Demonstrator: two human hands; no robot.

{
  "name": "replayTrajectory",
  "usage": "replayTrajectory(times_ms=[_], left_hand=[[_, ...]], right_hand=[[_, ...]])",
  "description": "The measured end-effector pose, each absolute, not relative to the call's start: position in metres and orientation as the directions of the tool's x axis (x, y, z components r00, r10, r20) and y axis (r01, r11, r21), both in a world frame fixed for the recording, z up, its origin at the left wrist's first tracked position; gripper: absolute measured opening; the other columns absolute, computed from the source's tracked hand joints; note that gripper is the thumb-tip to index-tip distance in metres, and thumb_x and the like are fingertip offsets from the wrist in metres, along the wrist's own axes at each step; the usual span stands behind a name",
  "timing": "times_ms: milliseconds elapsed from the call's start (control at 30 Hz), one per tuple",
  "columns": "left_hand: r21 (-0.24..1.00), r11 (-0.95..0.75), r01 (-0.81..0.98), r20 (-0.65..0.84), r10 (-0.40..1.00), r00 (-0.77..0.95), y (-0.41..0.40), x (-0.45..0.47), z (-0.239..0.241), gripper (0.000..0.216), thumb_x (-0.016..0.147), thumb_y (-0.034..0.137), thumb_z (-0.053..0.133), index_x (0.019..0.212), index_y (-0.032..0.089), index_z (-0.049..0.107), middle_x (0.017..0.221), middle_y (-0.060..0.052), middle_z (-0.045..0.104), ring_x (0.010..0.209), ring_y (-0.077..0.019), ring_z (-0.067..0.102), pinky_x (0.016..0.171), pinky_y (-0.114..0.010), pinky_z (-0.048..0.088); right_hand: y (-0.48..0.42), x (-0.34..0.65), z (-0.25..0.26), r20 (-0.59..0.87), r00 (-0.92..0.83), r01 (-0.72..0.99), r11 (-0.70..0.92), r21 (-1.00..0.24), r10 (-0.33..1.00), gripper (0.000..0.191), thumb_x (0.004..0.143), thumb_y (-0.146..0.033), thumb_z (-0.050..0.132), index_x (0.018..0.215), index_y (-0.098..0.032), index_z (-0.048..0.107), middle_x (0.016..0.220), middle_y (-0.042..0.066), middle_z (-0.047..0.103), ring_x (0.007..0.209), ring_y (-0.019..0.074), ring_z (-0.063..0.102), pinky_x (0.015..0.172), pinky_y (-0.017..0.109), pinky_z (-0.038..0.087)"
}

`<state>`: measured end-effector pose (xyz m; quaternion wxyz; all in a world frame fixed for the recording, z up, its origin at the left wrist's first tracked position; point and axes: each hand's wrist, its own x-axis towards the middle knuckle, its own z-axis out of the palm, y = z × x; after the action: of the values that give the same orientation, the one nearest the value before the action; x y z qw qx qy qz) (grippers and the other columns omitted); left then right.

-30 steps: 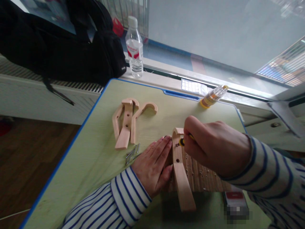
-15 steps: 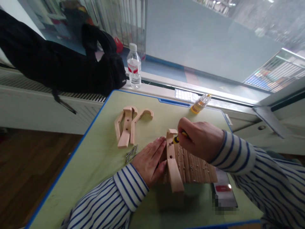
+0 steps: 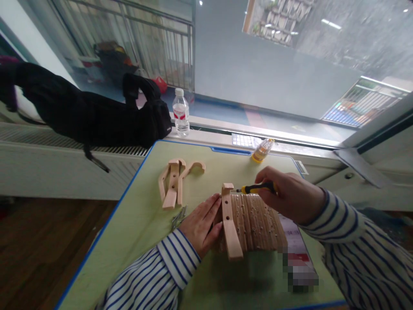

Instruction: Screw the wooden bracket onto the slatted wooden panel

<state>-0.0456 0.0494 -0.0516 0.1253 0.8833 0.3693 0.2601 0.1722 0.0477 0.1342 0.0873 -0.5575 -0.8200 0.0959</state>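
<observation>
My right hand (image 3: 284, 193) is closed round the handle of a yellow-and-black screwdriver (image 3: 256, 188). Its shaft points left, the tip beside the curled top of a pale wooden hook (image 3: 228, 217). This hook has two dark holes and lies along the left part of a brown, ridged wooden block (image 3: 258, 224) dotted with small holes. My left hand (image 3: 201, 224) grips the block's left side, fingers stretched along it and thumb near the hook. Several long screws (image 3: 178, 217) lie just left of that hand. More wooden hooks (image 3: 174, 185) rest farther back on the table.
The green table (image 3: 129, 241) has a blue edge. A small clear bottle with a yellow base (image 3: 263, 150) stands at the back; a phone (image 3: 295, 241) lies right of the block. Beyond are a water bottle (image 3: 181, 114) and a black bag (image 3: 106, 116) on the sill.
My right hand has drawn the screwdriver back from the hook's upper hole, up and to the right. My left hand stays at the block. The camera view has tilted up.
</observation>
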Motion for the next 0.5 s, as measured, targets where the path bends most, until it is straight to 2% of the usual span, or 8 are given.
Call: replayTrajectory(times_ms=[167,267,333,500], left_hand=[[0.455,-0.673,0.583,0.327,0.735,0.594,0.048,-0.047,-0.045,0.053,0.092,0.037,0.027,0.140,0.015,0.021,0.146,-0.007,0.027,0.133,-0.0184,0.026,0.108,-0.038,0.030],[0.476,-0.659,0.583,0.322,0.747,0.581,0.045,-0.048,-0.040,0.054,0.092,0.037,0.027,0.140,0.014,0.018,0.146,-0.008,0.025,0.133,-0.0190,0.025,0.108,-0.037,0.029],[0.484,-0.648,0.588,0.323,0.757,0.568,0.041,-0.049,-0.035,0.056,0.092,0.038,0.028,0.141,0.013,0.016,0.146,-0.010,0.024,0.133,-0.0202,0.025,0.107,-0.038,0.029],[0.484,-0.650,0.586,0.326,0.755,0.568,0.023,-0.056,-0.027,0.065,0.089,0.050,0.031,0.141,0.014,0.017,0.145,-0.013,0.026,0.132,-0.0244,0.027,0.105,-0.043,0.031]], right_hand=[[0.019,0.200,0.100,0.052,-0.288,0.913,0.291,-0.287,0.956,0.027,0.081,-0.023,0.044,0.108,-0.017,0.048,0.071,0.000,0.063,0.052,0.0095,0.053,0.050,0.022,0.039],[0.000,0.198,0.077,0.149,-0.258,0.929,0.287,-0.232,0.955,0.027,0.082,-0.021,0.046,0.108,-0.018,0.052,0.088,0.005,0.067,0.074,0.0147,0.062,0.065,0.027,0.047],[-0.011,0.191,0.062,0.221,-0.267,0.927,0.313,-0.208,0.938,0.030,0.085,-0.019,0.042,0.113,-0.018,0.052,0.101,0.008,0.065,0.086,0.0166,0.062,0.074,0.029,0.049],[-0.030,0.172,0.035,0.383,-0.263,0.949,0.310,-0.065,0.886,0.031,0.087,-0.020,0.042,0.112,-0.008,0.056,0.092,0.011,0.067,0.079,0.0196,0.064,0.068,0.031,0.052]])
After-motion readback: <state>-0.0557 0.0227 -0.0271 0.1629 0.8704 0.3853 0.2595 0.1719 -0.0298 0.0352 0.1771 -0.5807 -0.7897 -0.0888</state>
